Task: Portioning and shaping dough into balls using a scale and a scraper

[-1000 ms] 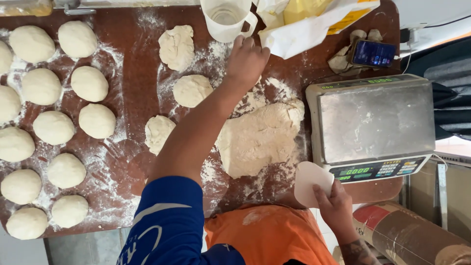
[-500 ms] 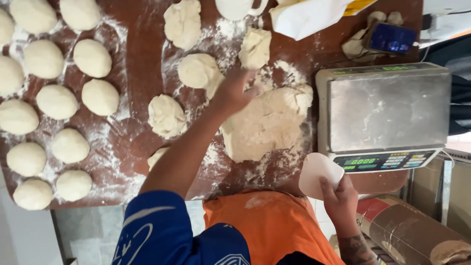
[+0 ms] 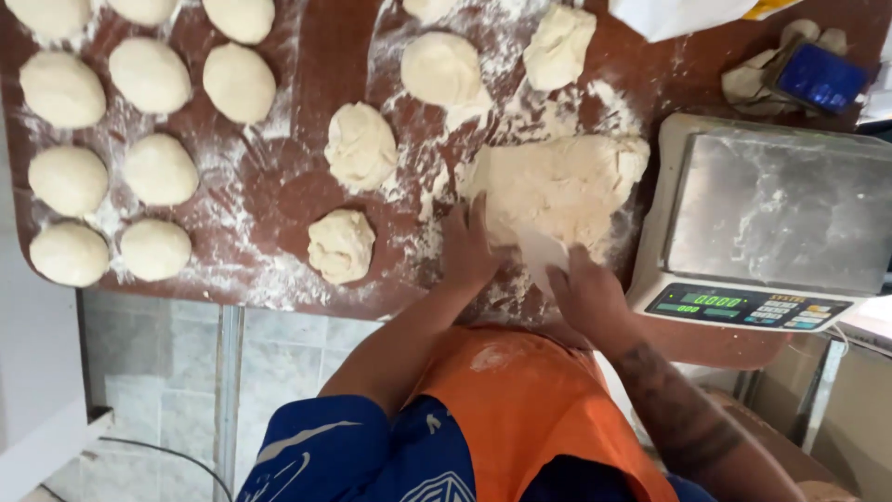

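A big slab of pale dough (image 3: 557, 186) lies on the floured brown table (image 3: 297, 200) beside the scale. My left hand (image 3: 469, 246) rests flat on the slab's near left edge, fingers together. My right hand (image 3: 585, 297) grips a white plastic scraper (image 3: 542, 260) whose blade presses into the near edge of the slab. Rough cut dough pieces sit to the left: one (image 3: 341, 244) near the table's front edge, another (image 3: 360, 146) beyond it, and two more (image 3: 441, 70) (image 3: 559, 45) farther back.
Several smooth round dough balls (image 3: 111, 149) fill the left part of the table. A steel-topped digital scale (image 3: 767, 218) stands on the right. A blue object on crumpled cloth (image 3: 818, 76) lies behind it. A tiled floor (image 3: 279, 363) shows below the table edge.
My left hand came back from the far pieces to the slab's near edge. My right hand brought the scraper from beside the scale onto the slab. The view shifted nearer.
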